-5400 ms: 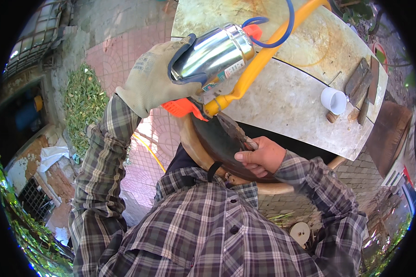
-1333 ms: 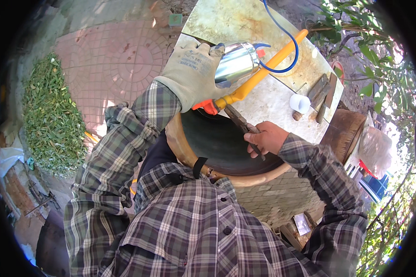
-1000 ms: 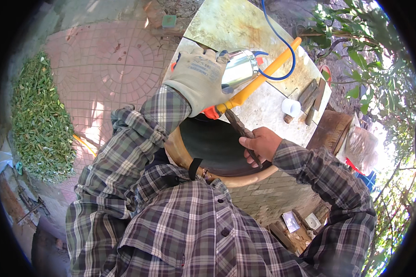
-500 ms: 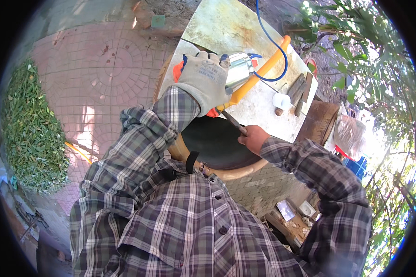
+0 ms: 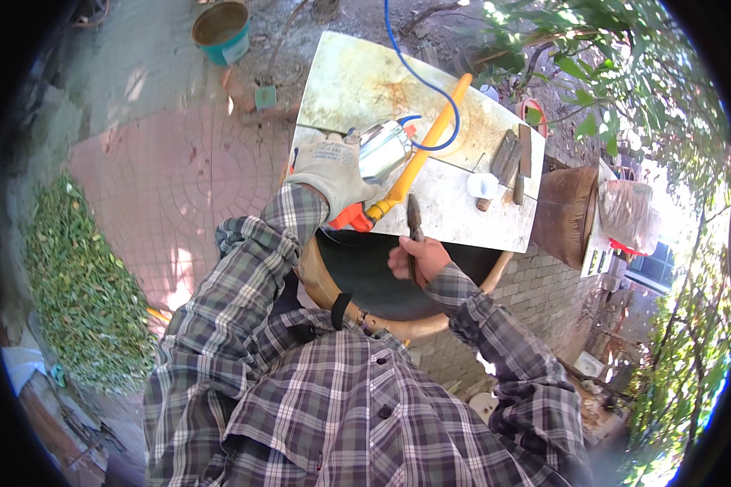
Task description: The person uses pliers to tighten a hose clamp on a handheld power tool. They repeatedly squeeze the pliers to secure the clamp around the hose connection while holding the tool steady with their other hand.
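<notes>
- I see the bare right hand [image 5: 421,258] closed around the handle of a dark narrow tool [image 5: 414,215], no gap showing between fingers and grip.
- That tool points almost straight away from the body, its tip just right of the orange piece [image 5: 349,217] and apart from it; whether it touches the slab below I cannot tell.
- On my left side, the gloved left hand [image 5: 333,166] is curled about the near left end of a silver canister [image 5: 384,152]; I cannot see the fingers underneath.
- The canister's long axis slants away and to the right, roughly along the yellow hose [image 5: 418,166] beside it. The left hand is nearer to the orange piece, the right hand to the slab's front edge.
- A thin blue tube [image 5: 456,122] loops over the hose near the canister.
- Under all this I have the pale slab [image 5: 463,231], stained, lying across the far part of a dark basin [image 5: 317,276] with a tan rim.
- To the right, a white cup [image 5: 482,185] stands near some wooden pieces [image 5: 507,158]; well off to the left lies a heap of leaves [image 5: 85,284] beside pink paving [image 5: 154,162].
</notes>
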### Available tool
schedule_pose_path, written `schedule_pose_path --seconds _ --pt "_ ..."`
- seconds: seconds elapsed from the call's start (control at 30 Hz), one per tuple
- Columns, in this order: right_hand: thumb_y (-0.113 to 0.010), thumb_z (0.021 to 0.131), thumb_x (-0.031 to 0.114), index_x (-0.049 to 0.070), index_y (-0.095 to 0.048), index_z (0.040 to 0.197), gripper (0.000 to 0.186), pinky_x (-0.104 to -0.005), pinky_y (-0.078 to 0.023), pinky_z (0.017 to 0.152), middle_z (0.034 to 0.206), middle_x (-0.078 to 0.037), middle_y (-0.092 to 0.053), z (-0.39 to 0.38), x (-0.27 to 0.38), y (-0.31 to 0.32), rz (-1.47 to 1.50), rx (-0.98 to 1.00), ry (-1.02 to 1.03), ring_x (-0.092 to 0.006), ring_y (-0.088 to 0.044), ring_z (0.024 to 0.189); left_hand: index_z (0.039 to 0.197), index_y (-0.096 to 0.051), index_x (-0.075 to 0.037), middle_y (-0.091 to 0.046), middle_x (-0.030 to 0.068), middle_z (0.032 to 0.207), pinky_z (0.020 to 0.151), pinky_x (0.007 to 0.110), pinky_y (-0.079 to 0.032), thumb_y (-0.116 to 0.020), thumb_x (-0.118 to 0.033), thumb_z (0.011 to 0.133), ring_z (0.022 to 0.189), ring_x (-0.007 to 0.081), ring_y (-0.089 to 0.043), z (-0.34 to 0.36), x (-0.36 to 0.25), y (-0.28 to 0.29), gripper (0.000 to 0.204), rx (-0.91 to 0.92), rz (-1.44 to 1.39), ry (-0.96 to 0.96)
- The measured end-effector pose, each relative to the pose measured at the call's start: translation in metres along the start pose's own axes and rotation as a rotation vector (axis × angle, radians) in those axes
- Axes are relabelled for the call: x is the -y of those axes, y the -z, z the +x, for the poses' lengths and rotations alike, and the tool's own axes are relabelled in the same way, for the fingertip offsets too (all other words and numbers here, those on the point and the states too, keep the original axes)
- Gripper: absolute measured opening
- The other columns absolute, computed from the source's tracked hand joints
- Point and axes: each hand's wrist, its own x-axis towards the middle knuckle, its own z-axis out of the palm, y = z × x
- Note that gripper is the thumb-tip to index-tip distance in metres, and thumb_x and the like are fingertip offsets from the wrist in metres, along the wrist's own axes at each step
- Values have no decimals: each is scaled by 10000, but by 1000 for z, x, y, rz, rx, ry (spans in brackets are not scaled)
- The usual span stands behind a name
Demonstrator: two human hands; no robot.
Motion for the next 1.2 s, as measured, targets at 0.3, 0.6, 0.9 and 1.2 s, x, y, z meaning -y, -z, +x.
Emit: schedule_pose_path --seconds 0.3,0.6,0.9,1.2 --pt "-678 888 146 -14 -574 975 209 -332 -490 594 819 -97 -648 91 32 -32 492 33 411 -188 -595 647 1246 -559 29 -646 236 1143 902 362 -481 -689 -604 699 1015 323 -642 33 33 9 847 218 -247 59" --pt "-695 804 -4 -46 -560 894 168 -350 -519 597 741 -119 -616 61 86 -30 253 114 478 -226 -611 596 1234 -543 96 -644 164 1106 849 304 -498 -788 -395 767 960 194 -619 0 49 -56 721 223 -1050 40" --pt "-750 678 -22 17 -502 900 335 -344 -518 544 746 -109 -583 34 107 -28 37 -112 571 -211 -608 582 1338 -424 125 -600 193 1196 882 280 -484 -700 -378 857 1042 210 -604 -13 5 -87 748 141 -1302 194" --pt "-715 715 31 -2 -534 951 299 -318 -478 563 806 -91 -575 28 165 -70 -449 -77 886 -159 -579 632 1353 -442 21 -593 97 1193 848 277 -533 -592 -225 969 1037 170 -616 2 11 -88 480 -1 -1903 134"
